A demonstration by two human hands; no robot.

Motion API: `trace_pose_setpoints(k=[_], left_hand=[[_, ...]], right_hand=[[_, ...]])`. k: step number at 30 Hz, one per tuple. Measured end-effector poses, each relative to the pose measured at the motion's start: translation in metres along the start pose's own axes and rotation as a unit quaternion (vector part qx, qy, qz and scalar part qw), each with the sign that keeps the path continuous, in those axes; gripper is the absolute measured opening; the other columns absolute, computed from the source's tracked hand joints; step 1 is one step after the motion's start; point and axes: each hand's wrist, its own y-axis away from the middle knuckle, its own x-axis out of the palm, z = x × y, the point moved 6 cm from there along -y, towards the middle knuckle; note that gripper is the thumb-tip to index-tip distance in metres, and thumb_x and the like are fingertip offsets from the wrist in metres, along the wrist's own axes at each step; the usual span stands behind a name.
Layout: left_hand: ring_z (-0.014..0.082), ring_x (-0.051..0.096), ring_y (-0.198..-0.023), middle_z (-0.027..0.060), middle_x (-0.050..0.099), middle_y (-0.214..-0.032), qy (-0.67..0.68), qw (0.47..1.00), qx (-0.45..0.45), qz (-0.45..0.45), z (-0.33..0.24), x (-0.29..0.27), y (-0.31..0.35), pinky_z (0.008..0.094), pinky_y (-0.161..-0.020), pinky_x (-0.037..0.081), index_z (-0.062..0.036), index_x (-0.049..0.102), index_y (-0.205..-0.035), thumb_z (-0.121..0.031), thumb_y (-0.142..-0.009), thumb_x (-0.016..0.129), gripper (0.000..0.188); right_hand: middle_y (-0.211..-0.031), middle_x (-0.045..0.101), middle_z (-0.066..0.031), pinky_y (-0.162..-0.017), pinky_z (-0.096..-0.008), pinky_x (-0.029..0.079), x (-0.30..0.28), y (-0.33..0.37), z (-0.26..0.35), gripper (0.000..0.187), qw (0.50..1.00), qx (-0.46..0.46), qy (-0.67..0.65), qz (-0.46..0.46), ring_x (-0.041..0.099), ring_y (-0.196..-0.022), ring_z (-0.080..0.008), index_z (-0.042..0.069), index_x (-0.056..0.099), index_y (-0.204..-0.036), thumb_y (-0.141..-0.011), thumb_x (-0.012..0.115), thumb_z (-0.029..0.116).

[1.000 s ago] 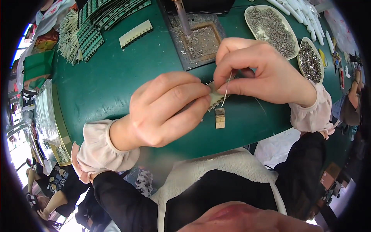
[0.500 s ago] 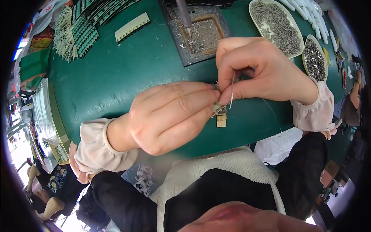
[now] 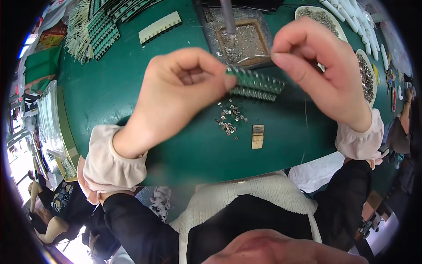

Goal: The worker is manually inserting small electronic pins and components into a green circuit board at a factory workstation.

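My left hand (image 3: 184, 92) pinches one end of a green circuit board strip (image 3: 259, 83) lined with rows of small metal parts, held above the table and blurred slightly by motion. Thumb and forefinger of my right hand (image 3: 321, 66) close on a thin silver solder wire (image 3: 251, 57), whose end points left over the dark tray. A soldering iron (image 3: 227, 16) stands tip-down above that tray (image 3: 211, 33), which is littered with metal bits. Below the board, a loose pile of small metal pieces (image 3: 229, 119) lies on the green table, left of a small wooden block (image 3: 257, 137).
At the far right sit a dish of metal pins (image 3: 318, 16) and a dish of shiny metal parts (image 3: 365, 77), near white tubes (image 3: 351, 17). More boards with white wires (image 3: 103, 39) and a pale strip (image 3: 160, 27) lie far left. Other people sit beyond both sides.
My hands have parted. The left has lifted the board strip up off the wooden block, uncovering the metal pieces; the right has moved up and right with the solder wire.
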Motion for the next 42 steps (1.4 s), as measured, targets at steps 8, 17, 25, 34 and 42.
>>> trace_pose_setpoints(k=[8, 17, 25, 34, 42], left_hand=[[0.0117, 0.07, -0.086, 0.0027, 0.072, -0.097, 0.246, 0.969, -0.014, 0.007, 0.007, -0.013, -0.016, 0.0301, -0.083, 0.062, -0.0057, 0.067, -0.097, -0.01, -0.098, 0.068, 0.004], [0.0103, 0.07, -0.087, 0.0018, 0.071, -0.096, 0.269, 0.963, 0.001, 0.022, -0.002, -0.01, -0.017, 0.0292, -0.083, 0.063, -0.0071, 0.067, -0.097, -0.014, -0.099, 0.068, 0.007], [0.0106, 0.071, -0.087, 0.0024, 0.071, -0.097, 0.273, 0.962, 0.002, 0.024, -0.002, -0.012, -0.016, 0.0293, -0.082, 0.063, -0.0067, 0.067, -0.099, -0.013, -0.1, 0.067, 0.007], [0.0113, 0.071, -0.089, 0.0037, 0.072, -0.099, 0.275, 0.961, 0.015, 0.032, -0.004, -0.013, -0.017, 0.0302, -0.083, 0.063, -0.0062, 0.068, -0.1, -0.013, -0.1, 0.066, 0.007], [0.0112, 0.071, -0.088, 0.0032, 0.072, -0.097, 0.267, 0.963, -0.002, 0.038, 0.002, -0.009, -0.019, 0.0304, -0.083, 0.063, -0.0061, 0.067, -0.099, -0.012, -0.1, 0.066, 0.006]], right_hand=[[-0.073, 0.055, 0.0036, -0.048, -0.0183, 0.027, 0.001, -0.003, 0.021, 0.011, 0.97, -0.12, 0.195, -0.082, 0.041, -0.055, 0.0004, -0.001, 0.065, -0.092, -0.088, 0.073, -0.009], [-0.076, 0.055, 0.0029, -0.05, -0.0161, 0.028, 0.002, 0.0, 0.018, 0.015, 0.96, -0.153, 0.199, -0.124, 0.043, -0.058, 0.0016, -0.002, 0.067, -0.096, -0.087, 0.073, -0.012], [-0.077, 0.057, 0.0021, -0.05, -0.0161, 0.03, 0.004, -0.001, 0.021, 0.016, 0.954, -0.178, 0.209, -0.119, 0.045, -0.059, 0.001, -0.002, 0.068, -0.098, -0.087, 0.074, -0.012], [-0.077, 0.057, 0.0021, -0.05, -0.0155, 0.031, 0.003, -0.002, 0.02, 0.017, 0.954, -0.181, 0.207, -0.116, 0.045, -0.059, 0.0013, -0.002, 0.067, -0.099, -0.087, 0.074, -0.012], [-0.086, 0.059, 0.0024, -0.059, -0.0164, 0.038, -0.01, -0.008, 0.028, 0.01, 0.957, -0.153, 0.216, -0.116, 0.05, -0.07, 0.0007, -0.001, 0.066, -0.098, -0.091, 0.073, -0.004]])
